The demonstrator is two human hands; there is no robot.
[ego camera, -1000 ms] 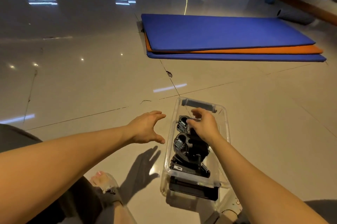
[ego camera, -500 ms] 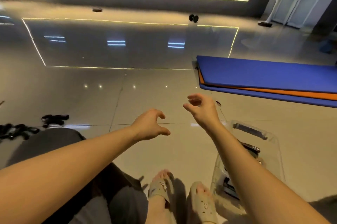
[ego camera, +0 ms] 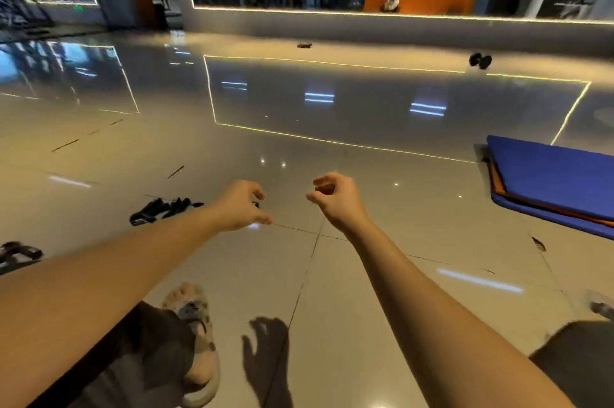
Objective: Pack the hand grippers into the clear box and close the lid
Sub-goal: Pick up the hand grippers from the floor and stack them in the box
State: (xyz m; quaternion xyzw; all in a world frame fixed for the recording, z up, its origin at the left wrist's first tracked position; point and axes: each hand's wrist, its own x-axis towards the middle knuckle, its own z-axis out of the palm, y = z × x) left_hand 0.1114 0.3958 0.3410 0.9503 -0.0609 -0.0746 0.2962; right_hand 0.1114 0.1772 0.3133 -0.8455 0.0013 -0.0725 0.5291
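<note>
Black hand grippers [ego camera: 161,210] lie in a loose pile on the shiny floor, left of my left hand. More black hand grippers [ego camera: 18,253] sit at the far left edge. My left hand [ego camera: 241,206] hovers above the floor with curled fingers, holding nothing, just right of the pile. My right hand [ego camera: 335,200] is raised beside it, fingers loosely curled and apart, also holding nothing. The clear box is out of view.
A blue and orange mat stack [ego camera: 551,181] lies at the right. My sandalled foot [ego camera: 196,341] and knee are at the bottom. A dumbbell [ego camera: 480,61] and a small dark object [ego camera: 304,45] lie far back near a low lit wall.
The view has swung left and up, away from the clear box, which has left the frame. My right hand came out of the box with nothing in it. Both hands now reach toward the floor grippers.
</note>
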